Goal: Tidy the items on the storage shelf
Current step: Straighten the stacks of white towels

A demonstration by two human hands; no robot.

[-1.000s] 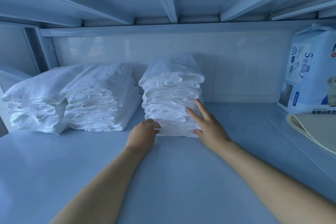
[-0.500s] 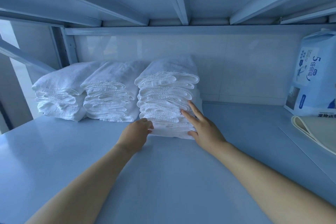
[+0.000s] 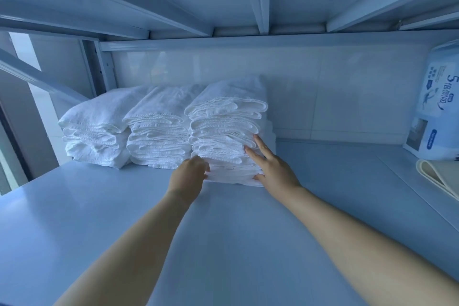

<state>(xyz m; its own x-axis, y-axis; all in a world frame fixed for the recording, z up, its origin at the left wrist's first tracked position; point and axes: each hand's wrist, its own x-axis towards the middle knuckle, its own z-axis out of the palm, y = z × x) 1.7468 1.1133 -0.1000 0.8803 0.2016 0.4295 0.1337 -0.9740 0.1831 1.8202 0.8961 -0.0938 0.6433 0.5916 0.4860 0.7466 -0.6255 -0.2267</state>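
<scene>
At the far left of the shelf board [image 3: 223, 231], a left towel stack [image 3: 94, 129] and a middle towel stack [image 3: 159, 136] are sitting side by side, touching. The right towel stack [image 3: 226, 131] is standing against them. The left hand [image 3: 188, 176] is curling at its near lower-left corner, though I cannot tell whether it is gripping or pushing. The right hand [image 3: 273, 166] is pressing flat, fingers straight, on its right front. The towels look nearly squared. The printed pack [image 3: 437, 112] and beige folded mat [image 3: 442, 176] at the far right are probably awaiting tidying.

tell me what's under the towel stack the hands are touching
The right towel stack rests on the shelf board; nothing else shows beneath its front edge. Anything further back is covered by the towels.
</scene>
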